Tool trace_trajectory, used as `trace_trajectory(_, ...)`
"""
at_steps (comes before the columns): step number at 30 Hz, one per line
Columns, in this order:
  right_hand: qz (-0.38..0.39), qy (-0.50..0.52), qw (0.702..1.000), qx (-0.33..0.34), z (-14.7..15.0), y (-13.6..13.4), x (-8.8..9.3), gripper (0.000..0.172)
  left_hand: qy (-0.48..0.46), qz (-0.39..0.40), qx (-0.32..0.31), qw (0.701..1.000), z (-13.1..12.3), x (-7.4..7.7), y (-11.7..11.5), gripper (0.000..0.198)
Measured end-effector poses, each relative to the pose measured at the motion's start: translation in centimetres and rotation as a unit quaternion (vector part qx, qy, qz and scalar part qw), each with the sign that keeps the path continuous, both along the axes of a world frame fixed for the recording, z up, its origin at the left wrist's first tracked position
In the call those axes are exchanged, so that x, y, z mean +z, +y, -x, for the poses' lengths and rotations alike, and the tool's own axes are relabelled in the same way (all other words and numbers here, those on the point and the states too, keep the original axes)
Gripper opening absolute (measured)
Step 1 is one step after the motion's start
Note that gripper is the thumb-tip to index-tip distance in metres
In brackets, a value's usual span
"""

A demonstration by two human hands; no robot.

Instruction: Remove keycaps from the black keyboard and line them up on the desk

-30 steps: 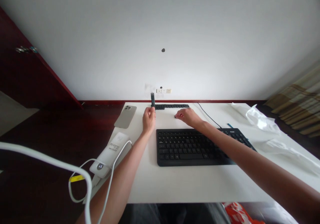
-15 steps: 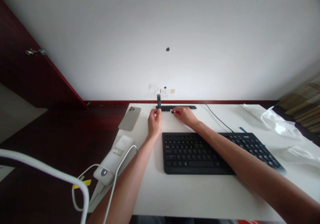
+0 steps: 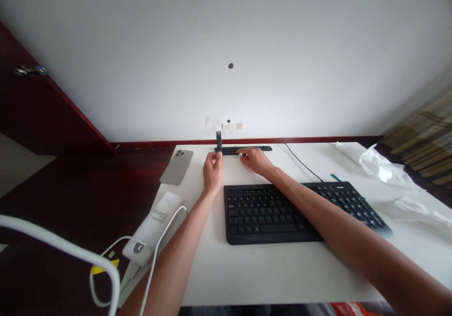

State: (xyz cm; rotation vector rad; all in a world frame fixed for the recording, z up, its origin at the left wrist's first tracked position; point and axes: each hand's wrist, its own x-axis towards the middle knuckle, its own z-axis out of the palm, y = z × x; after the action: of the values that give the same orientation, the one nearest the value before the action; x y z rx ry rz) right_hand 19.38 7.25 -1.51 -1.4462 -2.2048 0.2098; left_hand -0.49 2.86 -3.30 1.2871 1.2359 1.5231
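Upright in my left hand (image 3: pixel 213 169), between thumb and curled fingers, is a dark flat strip (image 3: pixel 219 141); its exact kind is unclear. Behind it, along the back of the white table (image 3: pixel 282 271), lies a long row of small black keycaps (image 3: pixel 256 149). My right hand (image 3: pixel 254 159) reaches over to the front of this row, fingers pinched at a small black keycap, partly hidden by the fingertips. Under my right forearm lies a black keyboard (image 3: pixel 264 228), with dark key places in its upper left part.
A phone (image 3: pixel 176 169) lies face down at the left edge, near a white device (image 3: pixel 157 226) with a white cable (image 3: pixel 162 238). A black cord (image 3: pixel 302 160) runs behind the keyboard. Crumpled clear plastic (image 3: pixel 383 167) and a blue pen-like stick (image 3: pixel 335 177) are at the right.
My right hand has brought the small black keycap from just in front of the row up against it. My left hand still holds the strip upright. The view has shifted slightly.
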Motion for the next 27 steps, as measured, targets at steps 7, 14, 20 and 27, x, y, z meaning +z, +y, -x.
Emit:
trace_trajectory(7, -0.007, 0.002, 1.000, 0.012, -0.31, -0.24, 0.26, 0.032, 0.001, 0.002, 0.001, 1.000, 0.02, -0.03, 0.02, 0.041)
trace_trajectory(14, -0.003, -0.017, 1.000, 0.012, -0.28, -0.11, 0.13, 0.034, 0.010, -0.002, 0.003, 1.000, -0.02, -0.06, 0.06, 0.041)
trace_trajectory(20, -0.006, -0.019, 1.000, 0.012, -0.28, 0.06, -0.07, 0.035, 0.017, 0.001, 0.002, 1.000, 0.00, 0.00, 0.00, 0.041)
trace_trajectory(27, -0.008, -0.020, 1.000, 0.019, -0.26, 0.07, -0.08, 0.033, 0.021, -0.002, 0.002, 1.000, -0.01, -0.05, 0.02, 0.041)
